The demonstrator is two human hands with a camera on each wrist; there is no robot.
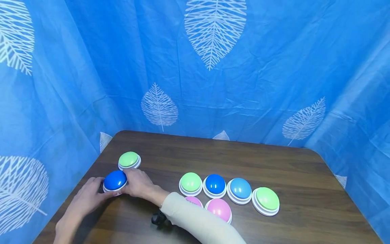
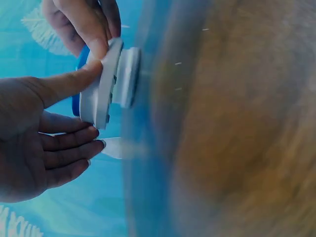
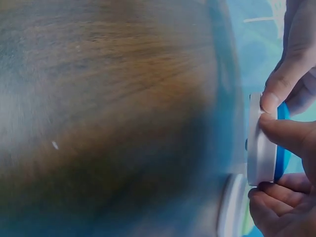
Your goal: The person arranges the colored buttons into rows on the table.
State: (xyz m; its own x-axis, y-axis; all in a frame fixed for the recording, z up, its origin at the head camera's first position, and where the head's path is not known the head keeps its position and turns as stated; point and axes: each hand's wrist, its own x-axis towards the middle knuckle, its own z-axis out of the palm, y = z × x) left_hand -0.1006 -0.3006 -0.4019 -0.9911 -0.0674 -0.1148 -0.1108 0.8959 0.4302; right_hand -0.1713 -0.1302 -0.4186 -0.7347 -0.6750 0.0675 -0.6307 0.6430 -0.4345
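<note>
A blue push button (image 1: 115,180) with a domed top and white base is held between both hands at the left of the table. My left hand (image 1: 88,196) grips its left and near side, thumb along the base. From the other side my right hand (image 1: 138,183) pinches the base, its thumb close to the left thumb. The left wrist view shows the small feet under the white base (image 2: 109,84). Just behind it stands a light green button (image 1: 128,159), its near edge partly covered by the right hand.
To the right sit a green button (image 1: 190,182), a blue one (image 1: 215,184), a light blue one (image 1: 240,188) and another green one (image 1: 267,198). Two pink buttons (image 1: 218,209) are partly behind the right sleeve (image 1: 201,220). A black object (image 1: 158,218) shows beneath that arm. Blue curtains (image 1: 243,84) surround the table.
</note>
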